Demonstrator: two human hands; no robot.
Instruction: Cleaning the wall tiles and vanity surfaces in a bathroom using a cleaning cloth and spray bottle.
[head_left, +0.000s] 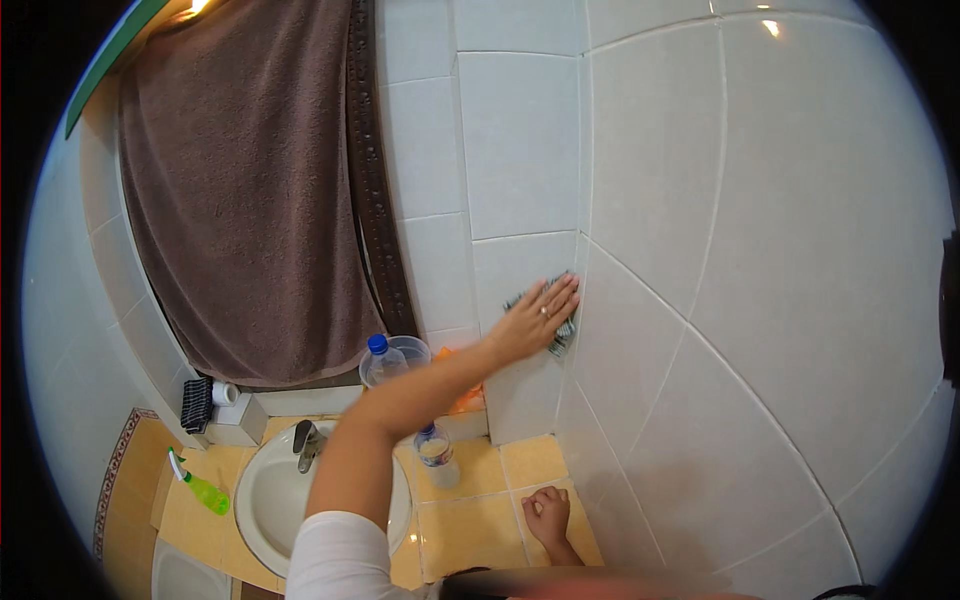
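Observation:
My left hand (541, 316), with a ring on one finger, presses a striped cloth (561, 339) flat against the white wall tiles (525, 289) beside the corner. The left arm reaches across the washbasin (274, 499) and hides part of it. Lower down, my right hand (547, 516) is curled into a fist at the yellow-tiled counter (469, 536), with nothing visible in it. A clear plastic bottle (437, 457) with a blue cap stands on the counter, between the basin and my right hand.
A brown towel (247, 195) hangs over a dark carved frame (382, 187). On the ledge are a capped bottle (386, 361), a clear tub (414, 351) and orange plastic (471, 401). A green spray bottle (204, 491) lies left of the tap (305, 444); a paper roll (225, 394) is behind.

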